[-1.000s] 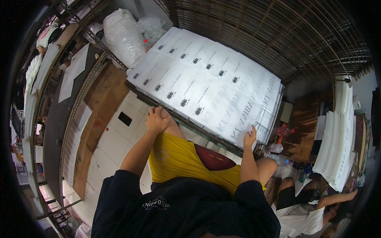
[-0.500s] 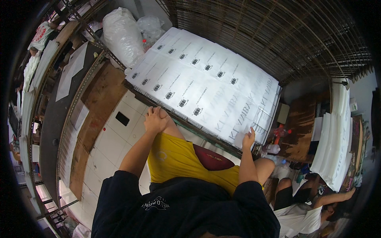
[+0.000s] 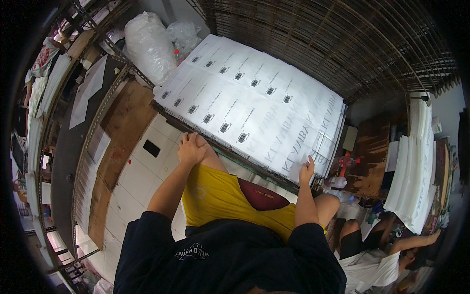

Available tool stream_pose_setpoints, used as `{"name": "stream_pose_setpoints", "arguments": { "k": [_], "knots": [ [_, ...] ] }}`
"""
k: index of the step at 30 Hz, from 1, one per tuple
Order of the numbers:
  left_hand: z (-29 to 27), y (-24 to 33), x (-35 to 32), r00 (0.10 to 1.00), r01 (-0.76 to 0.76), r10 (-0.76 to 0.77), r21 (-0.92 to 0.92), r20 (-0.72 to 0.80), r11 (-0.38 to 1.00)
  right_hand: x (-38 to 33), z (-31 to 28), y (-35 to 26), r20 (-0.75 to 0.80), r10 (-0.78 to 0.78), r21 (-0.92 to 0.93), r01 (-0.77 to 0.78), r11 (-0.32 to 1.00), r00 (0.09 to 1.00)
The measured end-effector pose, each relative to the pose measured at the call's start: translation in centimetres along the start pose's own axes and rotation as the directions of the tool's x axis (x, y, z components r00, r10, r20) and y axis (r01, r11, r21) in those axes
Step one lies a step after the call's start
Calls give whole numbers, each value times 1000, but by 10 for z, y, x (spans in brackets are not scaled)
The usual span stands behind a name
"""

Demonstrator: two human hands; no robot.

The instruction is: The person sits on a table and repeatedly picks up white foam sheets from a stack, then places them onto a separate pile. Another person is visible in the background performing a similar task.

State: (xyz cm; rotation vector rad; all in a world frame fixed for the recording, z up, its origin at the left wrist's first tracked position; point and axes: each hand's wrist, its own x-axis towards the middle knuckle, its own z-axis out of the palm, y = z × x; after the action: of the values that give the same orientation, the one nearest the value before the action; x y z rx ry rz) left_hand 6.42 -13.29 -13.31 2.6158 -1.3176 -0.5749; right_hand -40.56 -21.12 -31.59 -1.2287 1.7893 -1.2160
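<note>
White printed sheets (image 3: 230, 93) with rows of barcodes and faint large grey lettering lie flat before me on a low dark-framed rack. My left hand (image 3: 192, 148) rests on my bare left knee, its fingers draped over it and holding nothing. Over the near right corner of the sheets is my right hand (image 3: 307, 170), its index finger extended and the other fingers bent. A small pale translucent piece (image 3: 295, 171) shows beside that thumb and appears pinched in the hand. Thin metal grid wires (image 3: 327, 142) cross the sheets at that corner.
A raised wire rack (image 3: 313, 34) leans over the far side. Stuffed plastic bags (image 3: 149, 46) stand far left. A phone (image 3: 152, 148) lies on the tiled floor. Bottles (image 3: 338, 182) stand right, near hanging white sheets (image 3: 409, 181) and a seated person (image 3: 374, 264). Shelving (image 3: 73, 142) runs along the left.
</note>
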Motion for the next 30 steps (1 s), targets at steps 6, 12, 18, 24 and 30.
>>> {"name": "stream_pose_setpoints", "arguments": {
  "k": [6,12,18,24,30],
  "knots": [
    [2,-5,1,1000,-2,2,2,16,1000,-1,2,1,19,12,48,-13,999,1000],
    [5,-3,5,1000,1,-1,23,6,1000,-7,3,-4,-23,75,105,-72,992,997],
    [17,-28,7,1000,-20,21,33,-20,999,-16,1,-57,-206,172,115,-151,982,963],
    [10,-4,10,999,-45,44,58,16,997,7,-36,-51,-365,-19,114,65,991,931],
    [11,0,15,992,-108,96,147,87,983,-6,-54,-75,-72,-95,110,103,989,993]
  ]
}}
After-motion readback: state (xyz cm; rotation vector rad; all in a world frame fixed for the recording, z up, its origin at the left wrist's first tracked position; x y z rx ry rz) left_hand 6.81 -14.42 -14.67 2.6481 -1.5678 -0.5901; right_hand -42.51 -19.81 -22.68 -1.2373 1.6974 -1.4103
